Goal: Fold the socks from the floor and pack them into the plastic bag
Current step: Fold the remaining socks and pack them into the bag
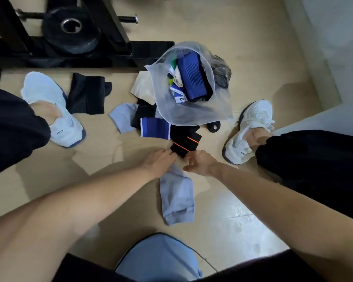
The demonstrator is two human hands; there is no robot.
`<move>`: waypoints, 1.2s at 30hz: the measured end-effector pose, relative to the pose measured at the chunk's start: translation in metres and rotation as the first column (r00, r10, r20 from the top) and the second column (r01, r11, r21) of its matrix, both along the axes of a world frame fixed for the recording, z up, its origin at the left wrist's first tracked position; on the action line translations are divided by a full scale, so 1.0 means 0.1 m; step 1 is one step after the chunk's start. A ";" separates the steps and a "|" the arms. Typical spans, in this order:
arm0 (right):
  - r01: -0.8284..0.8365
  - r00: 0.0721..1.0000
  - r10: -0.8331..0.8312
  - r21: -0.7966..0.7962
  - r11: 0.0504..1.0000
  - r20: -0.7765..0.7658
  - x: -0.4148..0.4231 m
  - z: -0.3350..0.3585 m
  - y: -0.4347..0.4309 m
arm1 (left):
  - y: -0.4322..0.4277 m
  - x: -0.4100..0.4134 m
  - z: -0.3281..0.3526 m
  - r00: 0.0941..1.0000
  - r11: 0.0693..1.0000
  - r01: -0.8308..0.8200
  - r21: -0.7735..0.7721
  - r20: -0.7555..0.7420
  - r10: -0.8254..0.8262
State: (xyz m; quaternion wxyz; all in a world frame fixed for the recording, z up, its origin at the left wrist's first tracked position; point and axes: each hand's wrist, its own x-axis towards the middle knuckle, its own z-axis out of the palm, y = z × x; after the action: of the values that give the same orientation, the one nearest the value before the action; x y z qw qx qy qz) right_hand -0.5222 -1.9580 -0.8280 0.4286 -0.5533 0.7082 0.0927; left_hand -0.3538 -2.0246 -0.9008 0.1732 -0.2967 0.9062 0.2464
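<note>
A long light blue sock [176, 198] lies flat on the smooth beige floor [243, 58], near the person and between the two forearms. It is soft knit, slightly creased, with a rounded toe at its near end. Its far end is under the hands.

The left hand [159, 161] lies on that far end with its fingers fairly straight and close together, holding nothing. The right hand [200, 162] is just beside it with its fingers curled narrow. Its fingertips meet the near edge of a folded black sock with an orange stripe [185, 145], but I cannot tell whether they pinch it.

Farther off sits the plastic bag [192, 117], thin, translucent and crumpled, with its mouth open. Inside it, a blue ribbed sock [193, 78] lies on top of white, green and black ones.

Left of the bag a blue sock with white bands [155, 129] is folded into a flat rectangle. A grey-blue sock [123, 119] lies loose beyond it, and black socks [86, 94] lie at the far left.
</note>
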 end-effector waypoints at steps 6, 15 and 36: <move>0.128 0.971 -0.115 -0.050 0.990 0.210 0.00 -0.03 0.01 | -0.14 0.02 0.15 0.847 0.741 -0.266 0.617 -0.217 0.485; 0.273 0.927 -0.188 -0.244 0.930 0.324 -0.03 0.54 -0.17 | -0.28 0.15 0.54 0.821 0.545 -0.356 0.759 -0.025 0.571; 0.699 0.707 -0.481 -0.410 0.586 0.518 -0.14 1.88 -0.24 | -0.79 0.71 2.50 0.821 0.739 -0.450 0.501 -0.095 0.564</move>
State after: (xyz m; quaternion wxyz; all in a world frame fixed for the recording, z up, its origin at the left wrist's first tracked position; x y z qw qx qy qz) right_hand -0.5365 -1.9825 -0.6401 0.3636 -0.3902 0.7564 -0.3787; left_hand -0.2825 -2.1035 -0.6511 0.0528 -0.4522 0.7196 0.5243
